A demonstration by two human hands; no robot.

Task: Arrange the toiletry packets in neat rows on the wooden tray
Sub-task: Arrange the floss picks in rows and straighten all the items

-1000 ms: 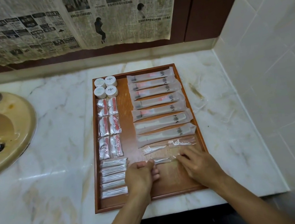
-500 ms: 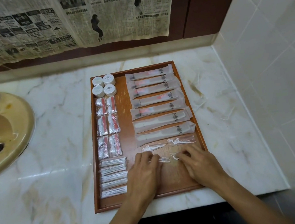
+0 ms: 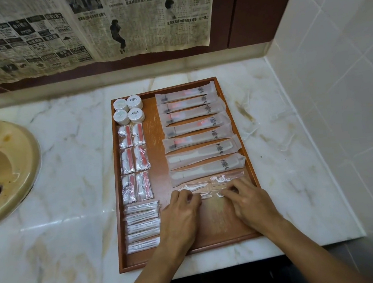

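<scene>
wooden tray (image 3: 253, 175) — reddish-brown | counter (image 3: 65, 156) — white marble, tan veins | sink (image 3: 14, 162) — yellowish-beige | newspaper (image 3: 73, 33) — black-and-white

Dimly, warmly lit from above; soft glare on marble counter (image 3: 57, 225); faint shadows; wide-angle bending at edges; slightly soft throughout.

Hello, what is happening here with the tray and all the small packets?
A person is laying out toiletry packets on a wooden tray that sits on a marble counter beside a sink. Most items already lie in rows: round containers, red-and-white sachets, white stick packets and long frosted packets. The left hand and right hand rest their fingertips on small clear packets in the near right part of the tray, just below the first clear row.
</scene>
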